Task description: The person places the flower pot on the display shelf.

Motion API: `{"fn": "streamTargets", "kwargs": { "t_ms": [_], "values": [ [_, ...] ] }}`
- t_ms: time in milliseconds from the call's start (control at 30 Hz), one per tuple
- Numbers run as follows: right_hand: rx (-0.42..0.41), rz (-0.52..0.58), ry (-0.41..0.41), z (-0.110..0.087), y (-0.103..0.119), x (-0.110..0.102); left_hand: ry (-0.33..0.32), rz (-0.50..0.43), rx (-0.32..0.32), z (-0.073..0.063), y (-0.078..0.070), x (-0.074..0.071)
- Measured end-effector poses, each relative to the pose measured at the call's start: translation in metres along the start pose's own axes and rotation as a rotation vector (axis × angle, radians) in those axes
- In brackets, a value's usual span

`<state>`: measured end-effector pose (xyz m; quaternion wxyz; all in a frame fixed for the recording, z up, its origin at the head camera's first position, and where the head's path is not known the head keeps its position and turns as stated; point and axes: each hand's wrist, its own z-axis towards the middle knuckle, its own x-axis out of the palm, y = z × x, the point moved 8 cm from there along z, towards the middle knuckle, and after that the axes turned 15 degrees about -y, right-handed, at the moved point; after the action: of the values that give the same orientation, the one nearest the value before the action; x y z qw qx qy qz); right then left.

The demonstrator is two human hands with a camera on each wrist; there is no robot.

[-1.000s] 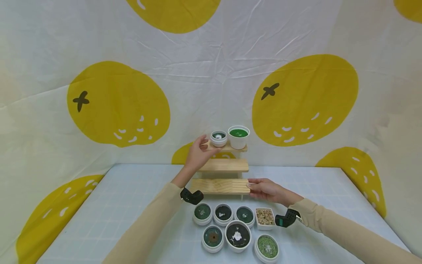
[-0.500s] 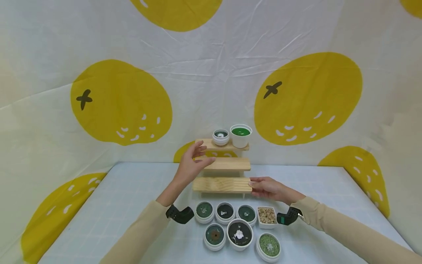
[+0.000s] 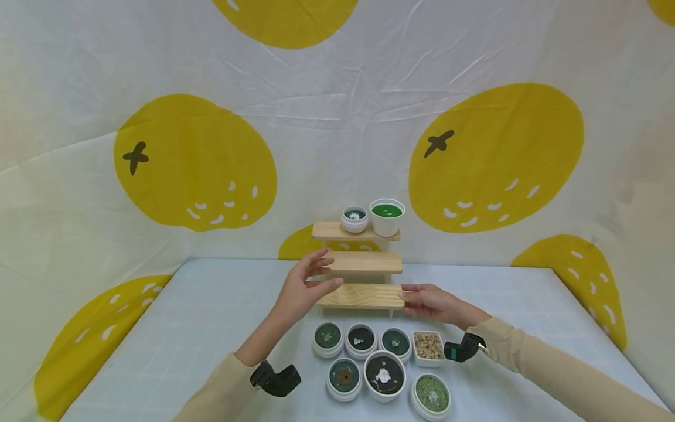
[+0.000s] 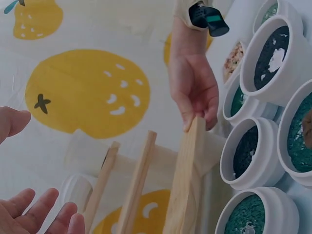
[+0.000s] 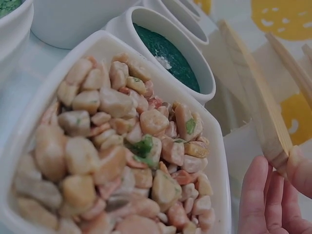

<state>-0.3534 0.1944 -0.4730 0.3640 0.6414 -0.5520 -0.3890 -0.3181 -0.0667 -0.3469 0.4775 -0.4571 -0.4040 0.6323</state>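
Observation:
A three-step wooden shelf (image 3: 364, 262) stands at the middle back of the table. My right hand (image 3: 435, 305) pinches the right end of its lowest board (image 3: 361, 297); the right wrist view shows thumb and fingers about that board's end. My left hand (image 3: 303, 288) is in front of the shelf's left side, fingers apart and holding nothing. On the top board sit a small white pot with a dark green top (image 3: 354, 219) and a taller white pot with a bright green top (image 3: 387, 217).
In front of the shelf are several round white pots, among them a larger dark-filled one (image 3: 384, 376) and a green-topped one (image 3: 430, 394). A square white pot of pebbles (image 3: 428, 346) stands near my right wrist. A fruit-print cloth (image 3: 337, 146) hangs behind.
My left hand has let go of the small pot on the top board and moved down and toward me. The right hand stays at the lowest board's end.

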Motion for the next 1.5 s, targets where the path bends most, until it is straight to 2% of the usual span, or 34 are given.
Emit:
{"fn": "streamTargets", "kwargs": {
  "t_ms": [233, 433, 733, 1167, 1500],
  "values": [
    [-0.015, -0.002, 0.009, 0.001, 0.002, -0.001, -0.005, 0.045, -0.009, -0.012, 0.009, -0.011],
    [-0.009, 0.003, 0.011, 0.000, -0.001, -0.001, 0.011, 0.047, -0.014, -0.024, 0.015, -0.020],
    [-0.008, 0.015, 0.013, -0.003, 0.000, 0.000, -0.007, 0.055, -0.010, -0.041, 0.025, -0.033],
    [-0.009, 0.011, 0.013, -0.001, -0.002, 0.000, 0.023, 0.085, -0.092, -0.066, 0.053, -0.041],
    [-0.007, 0.014, 0.012, 0.000, -0.001, 0.000, -0.007, 0.117, -0.133, -0.077, 0.072, -0.045]
  ]
}}
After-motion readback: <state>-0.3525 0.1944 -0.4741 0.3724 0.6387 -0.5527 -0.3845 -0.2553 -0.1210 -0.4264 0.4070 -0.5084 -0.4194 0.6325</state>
